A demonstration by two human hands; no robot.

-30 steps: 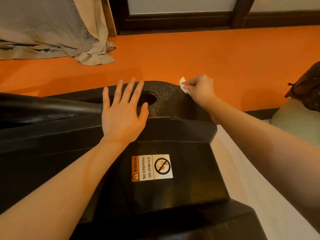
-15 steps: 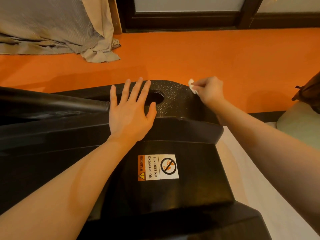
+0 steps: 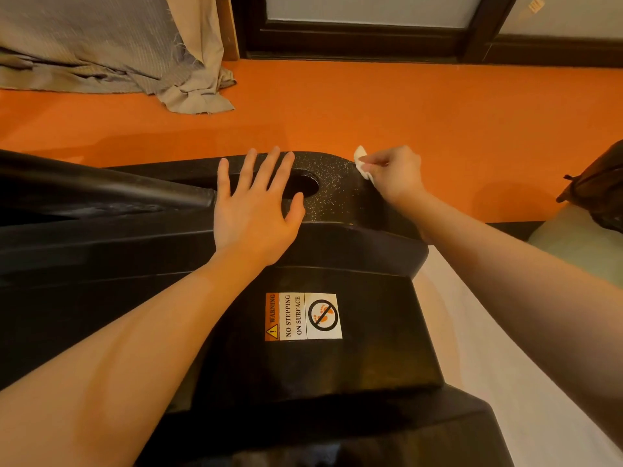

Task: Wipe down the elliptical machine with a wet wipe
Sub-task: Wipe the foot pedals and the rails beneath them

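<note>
The elliptical machine [image 3: 303, 332] is filling the lower middle of the head view, its black housing lying low over an orange floor [image 3: 371, 112], with a speckled top plate around a round hole [image 3: 305, 184] at the far end. The wet wipe [image 3: 362, 162] is sitting at the plate's far right corner, bunched small and pinched in the right hand [image 3: 394, 175]. To do this step well, the wipe should probably be pressing flat on the rounded edge and travelling along it in overlapping passes, since a small wad is likely covering only a narrow strip; refolding to a fresh face looks worthwhile on such a speckled surface. The right hand's fingers [image 3: 381, 160] are curling closed around the wipe, thumb and fingertips gripping it while its white tip is poking out above the knuckles. The left hand [image 3: 254, 210] is lying flat on the housing beside the hole, fingers straight and spread, holding nothing and apparently bracing. A "no stepping on surface" warning label [image 3: 303, 316] is showing nearer the camera, and a grey curtain [image 3: 101, 48] is pooling on the floor at far left.
</note>
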